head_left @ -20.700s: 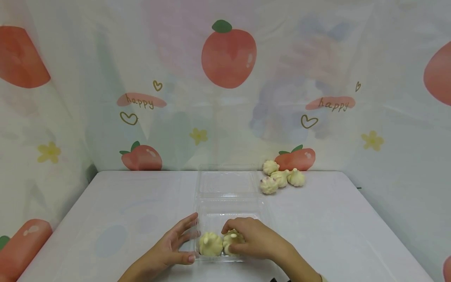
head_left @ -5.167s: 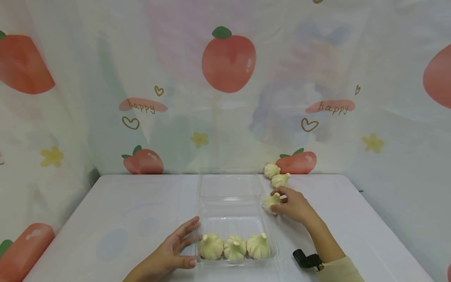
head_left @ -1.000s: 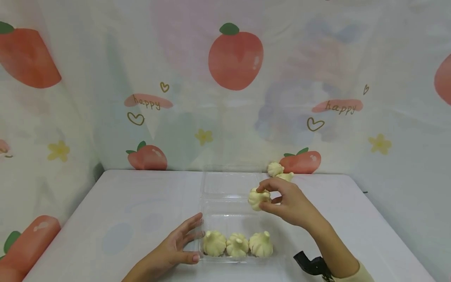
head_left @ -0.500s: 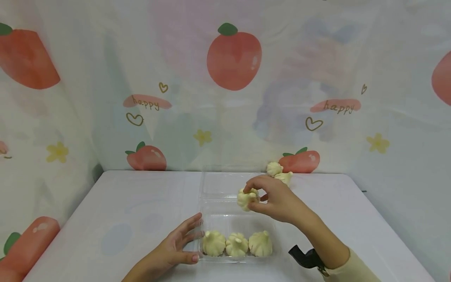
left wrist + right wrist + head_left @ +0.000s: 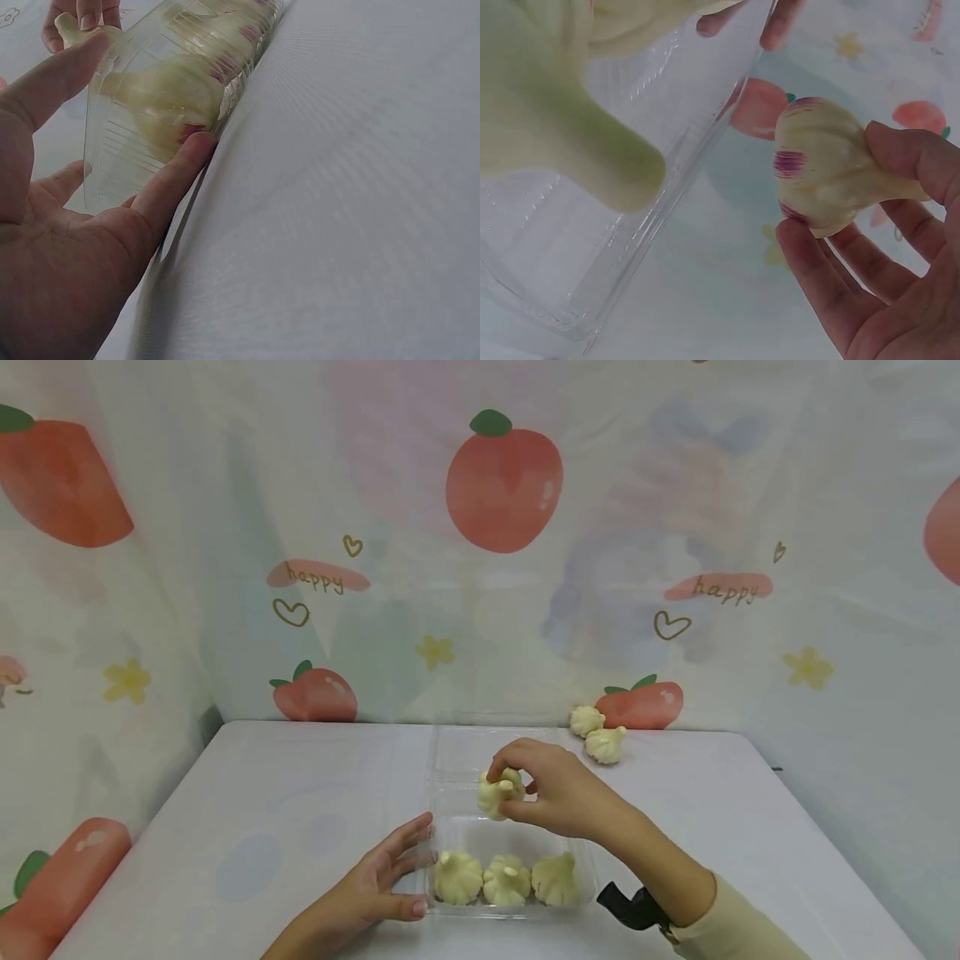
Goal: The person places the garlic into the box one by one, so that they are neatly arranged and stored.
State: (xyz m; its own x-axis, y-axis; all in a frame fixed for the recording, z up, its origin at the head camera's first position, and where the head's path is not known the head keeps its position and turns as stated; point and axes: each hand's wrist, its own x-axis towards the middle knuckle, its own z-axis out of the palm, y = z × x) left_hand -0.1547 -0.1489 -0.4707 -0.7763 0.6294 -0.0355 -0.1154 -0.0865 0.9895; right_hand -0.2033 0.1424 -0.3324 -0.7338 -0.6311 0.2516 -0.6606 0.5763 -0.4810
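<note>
the right-hand grip (image 5: 558, 789) pinches a round, cream-and-purple garlic bulb (image 5: 821, 161) over the back of a clear, rectangular plastic container (image 5: 461, 835) that the left hand (image 5: 371, 877) touches with spread fingers, and a slack pinch could let it slip and fall.

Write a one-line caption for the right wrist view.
Right hand gripping a purple-streaked garlic bulb; other bulbs and the clear container fill the picture's left side.

My right hand (image 5: 558, 793) pinched a garlic bulb (image 5: 492, 793) above the clear container (image 5: 461, 832); my left hand (image 5: 371, 883) was at its left wall. Three bulbs (image 5: 506, 885) lined its near side. Two more bulbs (image 5: 604, 746) lay farther back.
</note>
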